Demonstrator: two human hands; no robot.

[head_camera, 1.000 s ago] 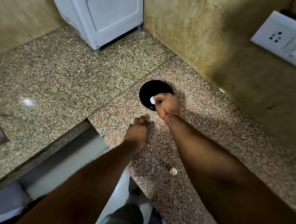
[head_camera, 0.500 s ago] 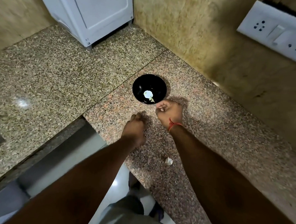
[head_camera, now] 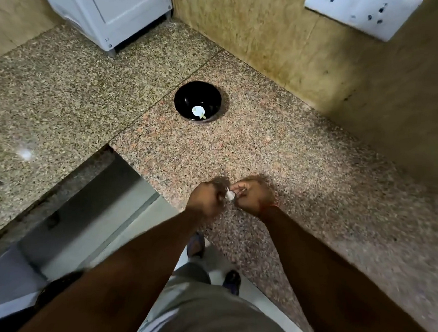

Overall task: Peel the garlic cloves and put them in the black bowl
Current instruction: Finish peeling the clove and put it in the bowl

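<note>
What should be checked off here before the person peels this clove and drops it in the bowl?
1. Clove held: ok, garlic clove pinched between left hand and right hand.
2. Skin off: cannot tell, blurred and mostly hidden by fingers.
3. Black bowl upright on the counter: ok.
4. Room in bowl: ok, only one peeled clove inside.
5. Way to the bowl unobstructed: ok.

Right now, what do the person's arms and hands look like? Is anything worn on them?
Both forearms are bare, with no sleeves in view. The left hand wears no glove, ring or band that I can see. The right hand is also bare, but a thin red thread circles its wrist. The picture is a little blurred, so finer details cannot be made out.
</note>
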